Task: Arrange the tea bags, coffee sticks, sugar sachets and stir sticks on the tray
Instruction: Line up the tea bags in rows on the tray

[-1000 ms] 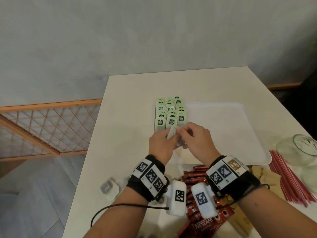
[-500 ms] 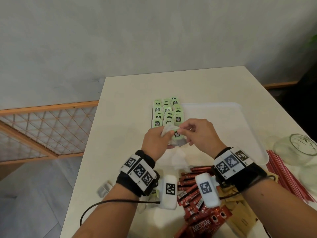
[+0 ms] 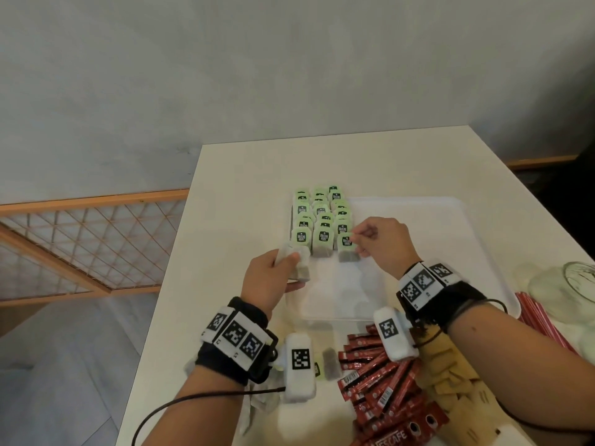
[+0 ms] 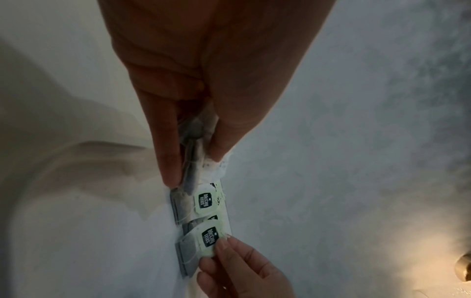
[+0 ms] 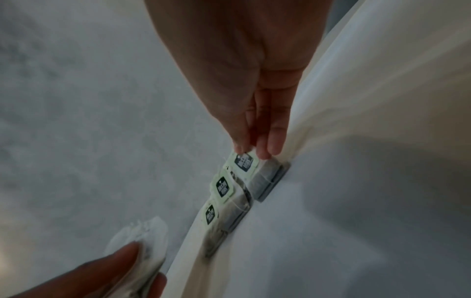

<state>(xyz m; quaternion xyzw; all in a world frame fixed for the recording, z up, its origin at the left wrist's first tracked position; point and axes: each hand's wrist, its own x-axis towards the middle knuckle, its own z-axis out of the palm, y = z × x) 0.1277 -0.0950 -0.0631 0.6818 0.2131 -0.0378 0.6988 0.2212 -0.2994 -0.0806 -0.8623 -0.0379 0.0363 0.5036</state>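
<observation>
Three rows of green-tagged tea bags (image 3: pixel 318 217) lie along the left side of the white tray (image 3: pixel 418 226). My right hand (image 3: pixel 380 243) pinches the green tag of one tea bag (image 3: pixel 347 247) at the near end of the right row; the same tea bag (image 5: pixel 251 167) lies against the tray floor in the right wrist view. My left hand (image 3: pixel 270 281) grips a small bunch of tea bags (image 3: pixel 297 262) just off the tray's left edge. The left wrist view shows that bunch (image 4: pixel 197 145) squeezed between thumb and fingers.
Red coffee sticks (image 3: pixel 380 384) lie heaped at the near table edge with brown sachets (image 3: pixel 450 371) beside them. Red stir sticks (image 3: pixel 541 320) and a glass jar (image 3: pixel 566 291) lie to the right. Loose tea bags (image 3: pixel 330 363) rest near my left wrist.
My hands have drawn apart. The right hand carried one tea bag from the bunch to the near end of the right row; the left hand moved left with the rest.
</observation>
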